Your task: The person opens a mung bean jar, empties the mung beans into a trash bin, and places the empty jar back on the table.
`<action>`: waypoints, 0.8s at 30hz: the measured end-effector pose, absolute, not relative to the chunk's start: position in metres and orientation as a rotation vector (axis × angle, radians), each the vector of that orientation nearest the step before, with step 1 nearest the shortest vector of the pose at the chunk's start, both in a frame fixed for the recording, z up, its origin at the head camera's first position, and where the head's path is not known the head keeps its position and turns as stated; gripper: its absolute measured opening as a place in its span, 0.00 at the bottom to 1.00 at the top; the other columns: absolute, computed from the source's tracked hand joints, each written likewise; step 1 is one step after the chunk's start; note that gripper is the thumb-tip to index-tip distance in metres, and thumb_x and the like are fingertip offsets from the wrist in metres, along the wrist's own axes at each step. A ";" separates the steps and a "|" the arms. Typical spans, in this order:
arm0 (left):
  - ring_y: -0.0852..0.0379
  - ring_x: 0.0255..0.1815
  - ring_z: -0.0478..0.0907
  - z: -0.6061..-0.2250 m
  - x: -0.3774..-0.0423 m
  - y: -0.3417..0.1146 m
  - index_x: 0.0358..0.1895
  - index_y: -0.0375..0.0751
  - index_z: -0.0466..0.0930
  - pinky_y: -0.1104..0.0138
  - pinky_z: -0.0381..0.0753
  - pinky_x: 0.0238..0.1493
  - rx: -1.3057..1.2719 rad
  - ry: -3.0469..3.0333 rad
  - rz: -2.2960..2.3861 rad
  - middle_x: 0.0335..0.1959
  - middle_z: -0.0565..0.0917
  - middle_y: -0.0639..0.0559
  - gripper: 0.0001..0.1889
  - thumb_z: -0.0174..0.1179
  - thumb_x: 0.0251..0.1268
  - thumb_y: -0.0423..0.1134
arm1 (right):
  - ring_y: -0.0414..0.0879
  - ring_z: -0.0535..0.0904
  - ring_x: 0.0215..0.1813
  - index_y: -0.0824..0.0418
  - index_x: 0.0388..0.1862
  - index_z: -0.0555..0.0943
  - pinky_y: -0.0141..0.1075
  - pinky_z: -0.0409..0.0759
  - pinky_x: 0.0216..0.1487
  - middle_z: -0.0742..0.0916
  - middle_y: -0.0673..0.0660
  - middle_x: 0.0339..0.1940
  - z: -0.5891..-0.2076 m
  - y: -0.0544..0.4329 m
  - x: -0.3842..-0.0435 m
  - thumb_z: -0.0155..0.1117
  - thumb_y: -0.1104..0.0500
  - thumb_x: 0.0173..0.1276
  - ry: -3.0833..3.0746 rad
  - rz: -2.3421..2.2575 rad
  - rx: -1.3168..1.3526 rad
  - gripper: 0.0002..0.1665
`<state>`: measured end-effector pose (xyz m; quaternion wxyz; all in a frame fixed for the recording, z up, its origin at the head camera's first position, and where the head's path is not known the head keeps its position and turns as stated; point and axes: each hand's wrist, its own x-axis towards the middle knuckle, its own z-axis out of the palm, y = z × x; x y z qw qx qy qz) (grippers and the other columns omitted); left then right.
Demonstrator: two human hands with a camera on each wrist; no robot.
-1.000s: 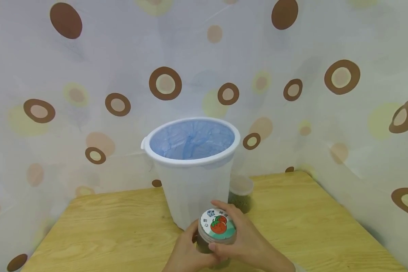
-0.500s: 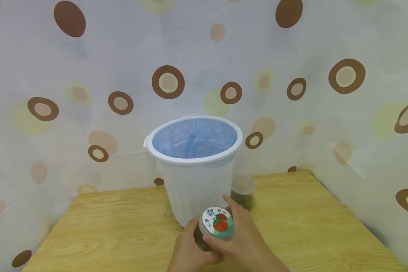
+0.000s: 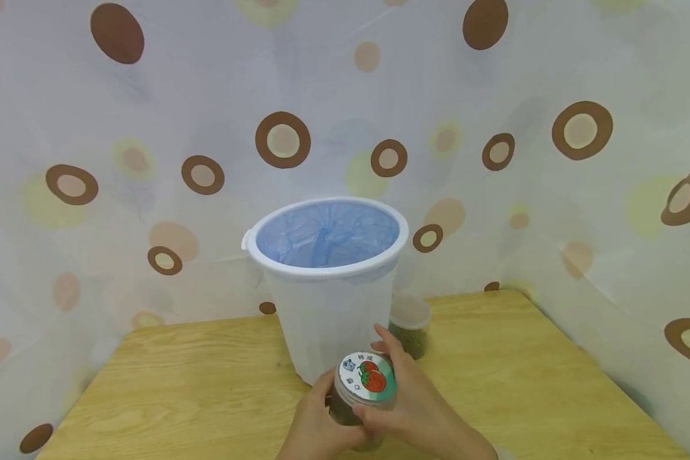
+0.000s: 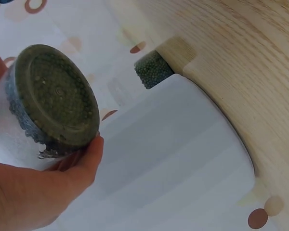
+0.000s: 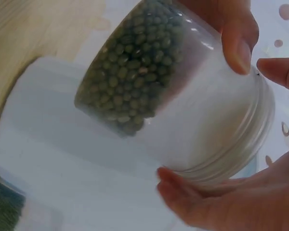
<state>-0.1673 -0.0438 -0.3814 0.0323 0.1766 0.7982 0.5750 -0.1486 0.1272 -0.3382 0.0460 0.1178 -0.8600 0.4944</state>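
A clear round jar (image 5: 149,77), partly filled with mung beans (image 5: 130,72), is held in front of the bucket. Its lid (image 3: 369,377) bears a label with two red tomato-like fruits. My left hand (image 3: 319,421) grips the jar's body from the left; in the left wrist view the jar's base (image 4: 58,94) shows above the thumb. My right hand (image 3: 420,406) has its thumb and fingers around the lid from the right. The right wrist view shows the lid's ridged edge (image 5: 260,130) between them.
Behind the jar a white bucket (image 3: 330,313) with a blue liner (image 3: 356,243) stands on the wooden table (image 3: 201,383). Right of it is a second clear container (image 3: 411,322) with green contents. A patterned sheet (image 3: 218,76) covers the back and sides.
The label on the lid has turned anticlockwise as seen from above. My right hand's fingers have shifted slightly around the lid, while my left hand keeps its hold on the jar.
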 end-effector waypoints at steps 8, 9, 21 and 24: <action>0.50 0.57 0.74 -0.381 -0.166 -0.041 0.65 0.39 0.68 0.53 0.74 0.57 0.544 2.542 1.769 0.57 0.78 0.49 0.44 0.77 0.38 0.45 | 0.61 0.66 0.65 0.65 0.77 0.44 0.57 0.72 0.55 0.68 0.66 0.67 -0.337 0.112 -0.143 0.73 0.34 0.50 -2.714 1.303 0.164 0.70; 0.50 0.56 0.74 -0.381 -0.166 -0.041 0.65 0.39 0.69 0.53 0.74 0.56 0.548 2.557 1.761 0.56 0.78 0.49 0.44 0.77 0.38 0.44 | 0.62 0.66 0.64 0.65 0.76 0.44 0.57 0.73 0.54 0.69 0.67 0.66 -0.337 0.111 -0.143 0.73 0.34 0.50 -2.718 1.287 0.145 0.70; 0.48 0.59 0.72 -0.383 -0.166 -0.043 0.64 0.41 0.71 0.46 0.68 0.60 0.539 2.513 1.746 0.58 0.78 0.51 0.44 0.77 0.37 0.48 | 0.49 0.73 0.50 0.62 0.75 0.53 0.44 0.77 0.47 0.73 0.62 0.59 -0.338 0.118 -0.145 0.79 0.42 0.46 -2.661 1.436 0.171 0.65; 0.50 0.59 0.72 -0.382 -0.167 -0.045 0.63 0.42 0.71 0.48 0.68 0.61 0.546 2.487 1.752 0.57 0.78 0.52 0.43 0.77 0.37 0.49 | 0.48 0.73 0.50 0.59 0.75 0.53 0.45 0.76 0.49 0.73 0.60 0.58 -0.337 0.121 -0.145 0.79 0.43 0.46 -2.660 1.497 0.214 0.64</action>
